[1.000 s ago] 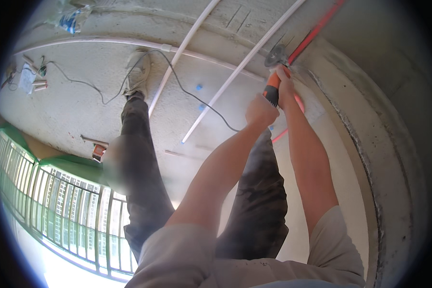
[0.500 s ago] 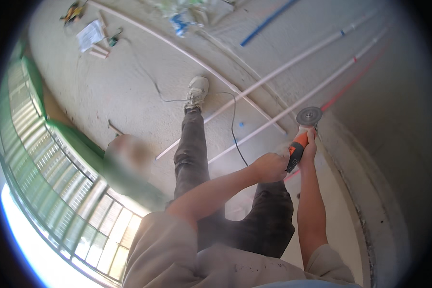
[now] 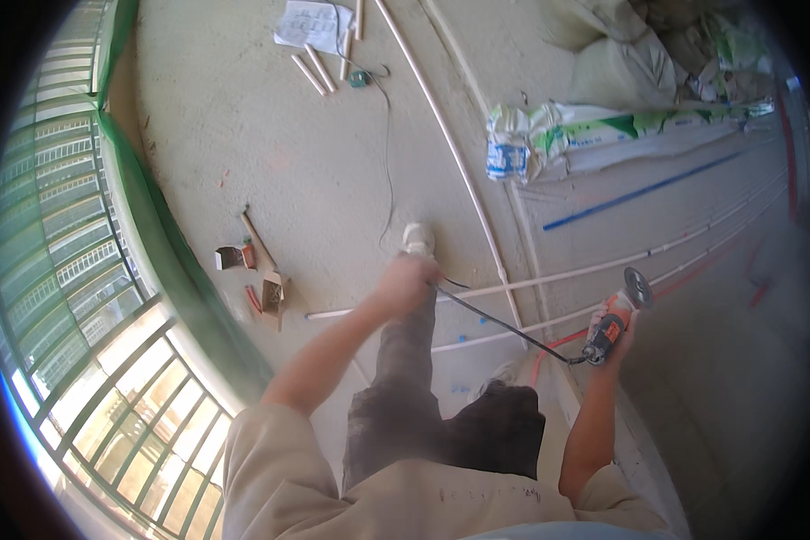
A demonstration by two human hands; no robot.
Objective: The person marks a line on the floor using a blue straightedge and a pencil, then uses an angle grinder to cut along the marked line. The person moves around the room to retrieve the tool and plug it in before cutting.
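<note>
My right hand point(image 3: 627, 344) is wrapped round an orange and black angle grinder point(image 3: 608, 331), held out to the right with its grey disc point(image 3: 637, 287) facing up and away. From the grinder's rear end a black power cord point(image 3: 504, 319) stretches across to my left hand point(image 3: 407, 283). That hand is closed round the cord, above my left leg and just short of my shoe point(image 3: 418, 238). Part of the cord beyond it lies loosely on the floor.
White pipes point(image 3: 454, 148) and a blue pipe point(image 3: 643, 191) lie across the concrete floor. Bags point(image 3: 616, 67) are heaped at the far right. A hammer point(image 3: 259, 238) and an opened cardboard box point(image 3: 274, 297) lie left, near the green-netted railing point(image 3: 81, 216). Paper point(image 3: 313, 24) lies farther off.
My left hand has left the grinder, moved left and taken hold of the cord. The right hand has carried the grinder a little right and nearer. The view has shifted.
</note>
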